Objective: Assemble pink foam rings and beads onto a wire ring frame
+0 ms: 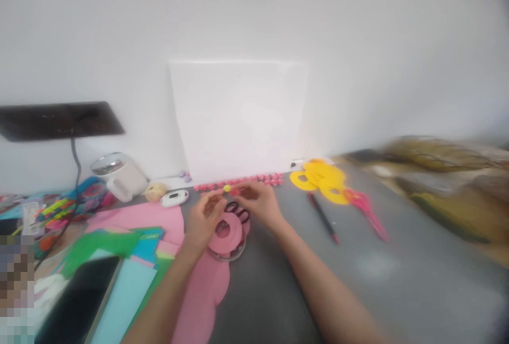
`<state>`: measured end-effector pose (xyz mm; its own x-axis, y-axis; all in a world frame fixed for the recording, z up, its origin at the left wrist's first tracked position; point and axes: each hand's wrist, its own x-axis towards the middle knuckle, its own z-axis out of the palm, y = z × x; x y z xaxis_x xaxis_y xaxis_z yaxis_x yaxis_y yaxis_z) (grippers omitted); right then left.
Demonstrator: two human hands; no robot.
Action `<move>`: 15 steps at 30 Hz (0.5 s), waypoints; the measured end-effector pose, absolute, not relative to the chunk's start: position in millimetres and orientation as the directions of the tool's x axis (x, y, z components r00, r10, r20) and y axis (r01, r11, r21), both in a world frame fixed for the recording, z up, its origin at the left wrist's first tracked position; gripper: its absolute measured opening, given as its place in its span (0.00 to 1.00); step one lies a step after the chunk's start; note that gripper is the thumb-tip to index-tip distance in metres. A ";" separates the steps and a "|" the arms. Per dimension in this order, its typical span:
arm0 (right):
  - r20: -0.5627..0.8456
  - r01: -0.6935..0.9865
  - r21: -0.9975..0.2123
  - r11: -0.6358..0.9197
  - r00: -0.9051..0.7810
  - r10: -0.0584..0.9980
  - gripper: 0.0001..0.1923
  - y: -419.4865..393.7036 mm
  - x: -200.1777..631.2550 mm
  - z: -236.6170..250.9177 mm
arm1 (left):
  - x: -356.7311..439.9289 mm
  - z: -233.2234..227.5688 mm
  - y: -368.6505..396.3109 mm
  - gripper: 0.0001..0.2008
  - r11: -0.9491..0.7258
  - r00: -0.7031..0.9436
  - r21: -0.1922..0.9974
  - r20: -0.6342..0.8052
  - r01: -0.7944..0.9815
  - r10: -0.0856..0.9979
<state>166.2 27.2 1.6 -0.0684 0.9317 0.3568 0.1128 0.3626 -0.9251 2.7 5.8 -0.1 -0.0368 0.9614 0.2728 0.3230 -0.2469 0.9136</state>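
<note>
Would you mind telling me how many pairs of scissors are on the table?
2: black-handled scissors under the hands, beside the pink paper ring; pink scissors right of the yellow cutouts. Clutter may hide more.

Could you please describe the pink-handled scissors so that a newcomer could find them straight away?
Start at the white board leaning against the wall, then look right to the yellow paper rings on the grey table. The scissors lie just right of them, beside a dark pen, and alone have bright pink handles.

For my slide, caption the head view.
Both hands, left hand and right hand, meet over pink paper rings on a grey table.
</note>
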 end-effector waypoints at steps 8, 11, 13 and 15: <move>0.252 0.607 -0.794 -0.025 0.366 0.896 0.09 48.2 258.7 -10.5 | 1.4 -14.6 7.9 0.08 -0.506 0.245 0.644 0.455 0.573 0.856; 0.183 0.677 -0.728 -0.110 0.346 0.920 0.08 50.3 268.3 -19.7 | 0.6 -15.6 8.1 0.09 -0.518 0.277 0.602 0.451 0.607 0.848; 0.164 0.673 -0.731 -0.108 0.328 0.930 0.08 52.8 267.0 -24.3 | -0.1 -15.4 8.3 0.11 -0.520 0.286 0.588 0.447 0.620 0.847; 0.167 0.656 -0.750 -0.084 0.311 0.935 0.08 56.0 263.6 -27.4 | -0.8 -15.4 8.4 0.11 -0.517 0.284 0.581 0.448 0.628 0.848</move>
